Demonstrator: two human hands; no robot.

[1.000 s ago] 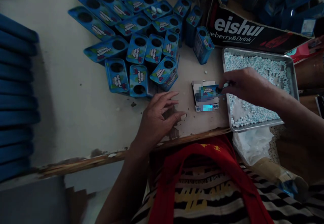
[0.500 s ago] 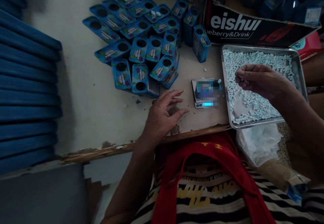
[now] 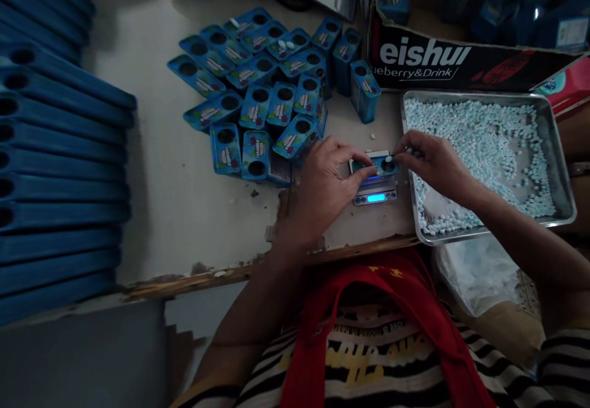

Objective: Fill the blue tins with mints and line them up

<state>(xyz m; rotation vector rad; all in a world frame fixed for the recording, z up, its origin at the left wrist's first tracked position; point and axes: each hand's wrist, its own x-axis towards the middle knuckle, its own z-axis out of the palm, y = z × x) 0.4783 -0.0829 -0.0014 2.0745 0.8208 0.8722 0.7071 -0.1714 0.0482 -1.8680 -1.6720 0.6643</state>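
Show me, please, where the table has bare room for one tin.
Widest: table between blue row and tin cluster. Smaller: between cluster, scale and tray, holding a loose candy. Crowded: around the scale, with left hand and right hand close.

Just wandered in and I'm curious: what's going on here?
A person's left hand holds a blue rectangular box with a round top opening, on a small scale with a lit blue display. The right hand has its fingers at that opening, where a white pellet shows. Nearby are a shallow silver metal tray of pale-blue and white pellets and a group of blue boxes.
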